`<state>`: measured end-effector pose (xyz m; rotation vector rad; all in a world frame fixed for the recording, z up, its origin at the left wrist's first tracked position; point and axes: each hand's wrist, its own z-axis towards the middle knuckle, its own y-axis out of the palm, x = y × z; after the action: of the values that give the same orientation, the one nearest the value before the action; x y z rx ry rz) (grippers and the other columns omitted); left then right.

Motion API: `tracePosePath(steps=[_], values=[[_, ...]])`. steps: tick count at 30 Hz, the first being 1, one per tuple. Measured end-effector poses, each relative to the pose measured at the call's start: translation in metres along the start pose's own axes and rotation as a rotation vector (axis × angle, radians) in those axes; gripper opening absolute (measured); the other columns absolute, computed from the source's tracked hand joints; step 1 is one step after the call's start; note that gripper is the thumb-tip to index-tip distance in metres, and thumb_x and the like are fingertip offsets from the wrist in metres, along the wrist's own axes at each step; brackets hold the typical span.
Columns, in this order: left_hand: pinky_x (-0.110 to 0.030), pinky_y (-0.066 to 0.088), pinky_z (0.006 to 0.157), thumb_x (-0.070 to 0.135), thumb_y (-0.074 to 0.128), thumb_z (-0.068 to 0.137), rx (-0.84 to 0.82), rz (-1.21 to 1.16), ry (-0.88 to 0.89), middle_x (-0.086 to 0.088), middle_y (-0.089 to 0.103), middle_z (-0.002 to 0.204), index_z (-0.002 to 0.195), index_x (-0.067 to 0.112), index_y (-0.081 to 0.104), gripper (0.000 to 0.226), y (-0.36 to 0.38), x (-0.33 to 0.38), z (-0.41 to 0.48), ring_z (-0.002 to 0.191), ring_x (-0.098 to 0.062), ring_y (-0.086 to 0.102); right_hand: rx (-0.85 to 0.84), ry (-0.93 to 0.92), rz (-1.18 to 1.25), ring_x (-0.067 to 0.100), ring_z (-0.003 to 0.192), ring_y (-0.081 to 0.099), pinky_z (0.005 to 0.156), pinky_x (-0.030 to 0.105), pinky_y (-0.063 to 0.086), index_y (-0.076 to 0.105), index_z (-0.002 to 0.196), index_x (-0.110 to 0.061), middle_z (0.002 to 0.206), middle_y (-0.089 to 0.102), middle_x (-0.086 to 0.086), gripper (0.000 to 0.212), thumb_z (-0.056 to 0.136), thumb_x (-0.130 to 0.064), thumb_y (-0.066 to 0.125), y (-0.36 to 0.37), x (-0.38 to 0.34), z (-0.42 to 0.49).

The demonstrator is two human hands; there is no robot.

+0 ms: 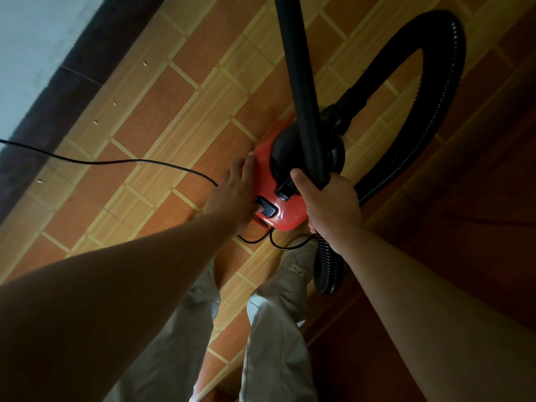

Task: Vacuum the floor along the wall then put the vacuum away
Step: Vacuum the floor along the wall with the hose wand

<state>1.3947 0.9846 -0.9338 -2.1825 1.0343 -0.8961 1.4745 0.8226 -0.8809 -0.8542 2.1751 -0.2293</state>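
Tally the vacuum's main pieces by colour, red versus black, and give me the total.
Red: 1, the vacuum body
Black: 3, the wand, the ribbed hose, the power cord
Total: 4

Red vac body [282, 198] w/ black hose [435, 91]; orange-tan checked floor [162, 134].
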Motion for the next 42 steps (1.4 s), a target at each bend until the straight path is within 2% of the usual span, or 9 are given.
tracePosePath(steps=[8,16,21,24,28,33,36,39,42], values=[[-0.047,0.049,0.099,0.046,0.081,0.073,-0.012,0.037,0.024,-0.006,0.018,0.158,0.155,0.025,-0.003,0.119,-0.003,-0.004,0.003,0.14,-0.031,0.032,-0.013,0.008,-0.021,0.012,0.048,0.052,0.056,0.03,0.045,0.055,0.074,-0.023,0.056,0.053,-0.007,0.041,0.087,-0.06,0.068,-0.003,-0.003,0.0],[-0.042,0.019,0.118,0.051,0.079,0.073,-0.009,0.058,0.108,-0.008,0.005,0.164,0.157,0.02,-0.005,0.122,-0.052,-0.002,-0.031,0.15,-0.028,0.013,-0.089,0.136,-0.008,0.013,0.035,0.051,0.04,0.026,0.043,0.057,0.087,-0.011,0.053,0.055,-0.001,0.049,0.09,-0.059,0.066,-0.014,-0.035,-0.034],[-0.039,0.01,0.12,0.049,0.068,0.084,0.031,0.007,0.078,-0.004,-0.003,0.165,0.157,0.021,-0.006,0.108,-0.092,0.001,-0.084,0.151,-0.023,0.003,-0.154,0.108,-0.107,0.015,0.044,0.054,0.054,0.035,0.048,0.057,0.07,-0.017,0.048,0.054,-0.006,0.053,0.087,-0.066,0.061,-0.021,-0.063,-0.063],[-0.04,0.012,0.123,0.045,0.067,0.087,0.027,-0.044,0.006,-0.003,-0.003,0.165,0.156,0.022,-0.005,0.102,-0.109,-0.002,-0.111,0.152,-0.022,0.003,-0.203,0.123,-0.222,0.024,0.059,0.057,0.065,0.044,0.052,0.058,0.072,-0.02,0.059,0.057,0.0,0.062,0.077,-0.081,0.052,-0.022,-0.08,-0.074],[-0.039,0.018,0.12,0.041,0.065,0.09,0.07,-0.2,-0.118,0.0,0.005,0.165,0.157,0.024,0.003,0.093,-0.126,-0.015,-0.139,0.151,-0.021,0.01,-0.308,0.109,-0.402,0.025,0.06,0.057,0.067,0.045,0.055,0.059,0.074,-0.019,0.063,0.058,0.002,0.063,0.085,-0.08,0.044,-0.014,-0.101,-0.087],[-0.043,0.028,0.119,0.034,0.062,0.093,0.138,-0.309,-0.226,0.001,0.01,0.164,0.157,0.025,0.007,0.084,-0.129,-0.041,-0.156,0.149,-0.021,0.018,-0.364,0.1,-0.484,0.027,0.062,0.059,0.062,0.038,0.047,0.064,0.088,-0.013,0.069,0.06,0.006,0.068,0.089,-0.077,0.043,0.02,-0.117,-0.093],[-0.044,0.031,0.117,0.029,0.058,0.096,0.146,-0.389,-0.262,0.003,0.016,0.163,0.156,0.027,0.013,0.075,-0.121,-0.056,-0.153,0.147,-0.02,0.022,-0.404,0.06,-0.595,0.024,0.062,0.061,0.056,0.031,0.044,0.063,0.082,-0.012,0.069,0.061,0.005,0.068,0.095,-0.074,0.038,0.044,-0.124,-0.092],[-0.045,0.038,0.112,0.031,0.05,0.1,0.117,-0.614,-0.322,0.001,0.035,0.155,0.151,0.028,0.029,0.056,-0.115,-0.064,-0.137,0.14,-0.022,0.037,-0.448,0.04,-0.672,0.022,0.055,0.055,0.051,0.029,0.04,0.061,0.079,-0.009,0.067,0.058,0.005,0.069,0.098,-0.071,0.035,0.067,-0.13,-0.087],[-0.034,0.046,0.097,0.037,0.043,0.103,0.079,-1.001,-0.435,-0.002,0.056,0.136,0.142,0.022,0.046,0.042,-0.123,-0.065,-0.115,0.122,-0.02,0.055,-0.469,0.059,-0.683,0.022,0.048,0.054,0.048,0.029,0.043,0.059,0.079,-0.009,0.064,0.058,0.006,0.068,0.098,-0.071,0.037,0.087,-0.131,-0.079]])
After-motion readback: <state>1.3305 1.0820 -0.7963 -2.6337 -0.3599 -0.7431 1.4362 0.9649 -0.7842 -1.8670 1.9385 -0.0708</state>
